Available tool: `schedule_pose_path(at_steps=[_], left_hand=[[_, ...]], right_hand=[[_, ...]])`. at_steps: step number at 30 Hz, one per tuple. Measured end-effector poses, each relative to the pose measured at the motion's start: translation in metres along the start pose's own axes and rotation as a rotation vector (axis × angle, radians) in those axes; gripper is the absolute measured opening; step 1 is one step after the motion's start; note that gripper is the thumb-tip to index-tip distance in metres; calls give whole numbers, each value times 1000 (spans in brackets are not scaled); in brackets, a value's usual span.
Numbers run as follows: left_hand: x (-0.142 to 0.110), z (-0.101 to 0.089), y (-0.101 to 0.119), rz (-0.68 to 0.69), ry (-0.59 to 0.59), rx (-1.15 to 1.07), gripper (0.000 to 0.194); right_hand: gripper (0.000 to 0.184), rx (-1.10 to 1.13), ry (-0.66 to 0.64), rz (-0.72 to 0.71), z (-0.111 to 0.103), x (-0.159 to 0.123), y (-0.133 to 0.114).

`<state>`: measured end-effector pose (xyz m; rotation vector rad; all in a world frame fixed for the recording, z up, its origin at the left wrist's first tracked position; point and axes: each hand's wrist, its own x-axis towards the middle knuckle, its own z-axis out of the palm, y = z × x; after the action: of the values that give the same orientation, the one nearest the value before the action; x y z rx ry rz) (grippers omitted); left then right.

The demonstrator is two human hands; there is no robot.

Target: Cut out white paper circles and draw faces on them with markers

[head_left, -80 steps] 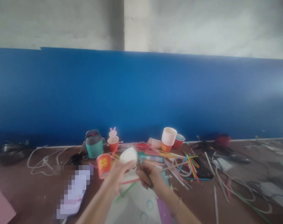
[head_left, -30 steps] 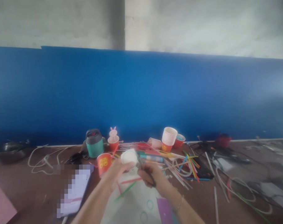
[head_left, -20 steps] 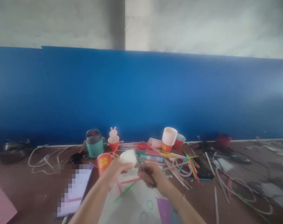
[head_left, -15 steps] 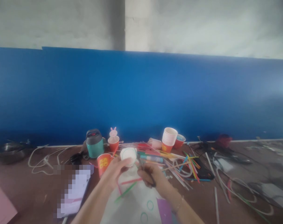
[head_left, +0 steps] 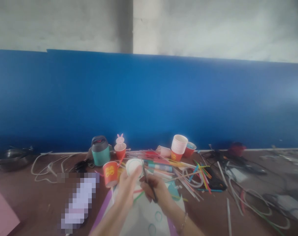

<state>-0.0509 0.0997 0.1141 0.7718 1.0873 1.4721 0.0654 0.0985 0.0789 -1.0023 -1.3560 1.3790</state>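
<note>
My left hand (head_left: pixel 129 185) is closed on a small piece of white paper (head_left: pixel 132 165) with a green curved line drawn along it. Dark scissors (head_left: pixel 144 171) are gripped in my right hand (head_left: pixel 157 188), their blades upright at the paper's right edge. Whether the blades touch the paper is hard to make out. Beneath both hands lies a white sheet (head_left: pixel 139 223) with green circles (head_left: pixel 158 216) drawn on it, over a purple sheet (head_left: pixel 101 213). A red strip and a green strip (head_left: pixel 139 196) rest on the white sheet, partly hidden by my hands.
A red paper cup (head_left: pixel 110 175), a teal flask (head_left: pixel 101 155) and a cup with a pink rabbit figure (head_left: pixel 120 149) stand at left. Stacked cups (head_left: pixel 179 144) stand behind colourful strips (head_left: pixel 203 173). Cables (head_left: pixel 257 203) lie at right, a blurred-out device (head_left: pixel 80 203) at left.
My left hand has turned and come nearer my right hand, with the paper moving slightly left. The scissors are tilted more upright. More of the purple sheet shows at left.
</note>
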Motion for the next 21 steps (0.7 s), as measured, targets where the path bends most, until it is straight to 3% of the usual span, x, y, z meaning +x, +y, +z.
schedule_pose_path(at_steps=[8, 21], left_hand=[[3, -1, -2, -13, -31, -20, 43], [6, -3, -3, -33, -36, -39, 42]], right_hand=[[35, 38, 28, 65, 0, -1, -2], [35, 106, -21, 42, 1, -5, -15]])
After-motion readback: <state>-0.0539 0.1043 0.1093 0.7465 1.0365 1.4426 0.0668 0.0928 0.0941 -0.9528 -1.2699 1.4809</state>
